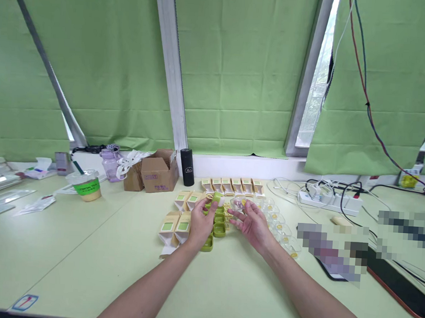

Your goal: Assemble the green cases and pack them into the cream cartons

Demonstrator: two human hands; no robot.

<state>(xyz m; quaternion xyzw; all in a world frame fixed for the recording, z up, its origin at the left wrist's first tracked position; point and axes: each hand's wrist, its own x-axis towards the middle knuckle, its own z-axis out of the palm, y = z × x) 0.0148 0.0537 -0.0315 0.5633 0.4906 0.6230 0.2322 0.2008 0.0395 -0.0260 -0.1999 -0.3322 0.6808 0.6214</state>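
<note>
My left hand (202,223) pinches a small light-green and cream piece with a loop (216,196) in its fingertips. Just to its right, my right hand (255,228) has its thumb and forefinger closed on a clear plastic piece with a yellow spot (239,203); its other fingers are partly spread. The two pieces are close together, and I cannot tell whether they touch. Below them are several square olive-green trays (219,229), partly hidden by my left hand. More clear pieces with yellow centres (279,226) lie in rows beside my right hand.
Small open cartons (184,224) stand left of my hands, others (236,186) behind. Farther back are a brown cardboard box (157,174) and a black bottle (187,167). A drink cup (87,186) stands left; a power strip (330,201), cables and a dark flat device (399,281) lie right.
</note>
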